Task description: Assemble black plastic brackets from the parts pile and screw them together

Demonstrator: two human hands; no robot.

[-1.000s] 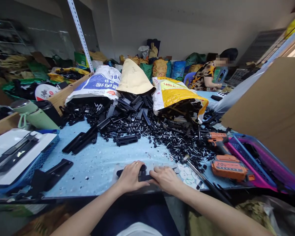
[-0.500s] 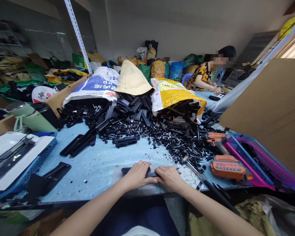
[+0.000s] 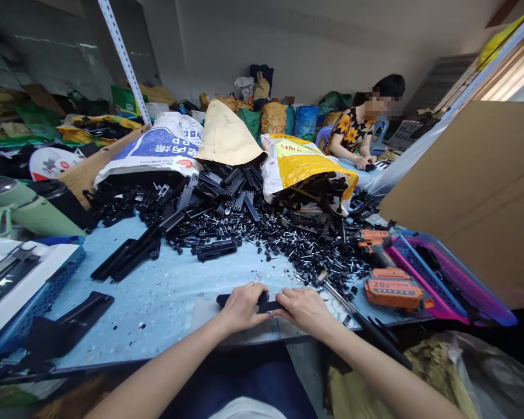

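Note:
A long black plastic part (image 3: 269, 306) lies flat near the table's front edge, partly covered by my fingers. My left hand (image 3: 243, 304) is closed over its left portion, thumb along the near side. Around the right portion, my right hand (image 3: 303, 308) is closed too, its thumb close to the left thumb. Beneath the part is a pale, see-through sheet (image 3: 204, 311). Just beyond my hands sits another black plastic assembly (image 3: 217, 249), beside a heap of small black pieces and silvery pins (image 3: 283, 238). A hammer (image 3: 338, 294) rests right of my right hand.
An orange cordless drill (image 3: 393, 288) and a pink and blue basket (image 3: 454, 291) stand at the right. Open sacks (image 3: 231, 137) spill black parts at the back. Green flask (image 3: 35, 212) and blue tray (image 3: 65, 279) are left. Another person (image 3: 353, 137) works beyond.
The camera view has shifted slightly, so the table's contents sit further left. My hands stay on the black part, with the gap between their fingers a little wider. The other person's hands have moved.

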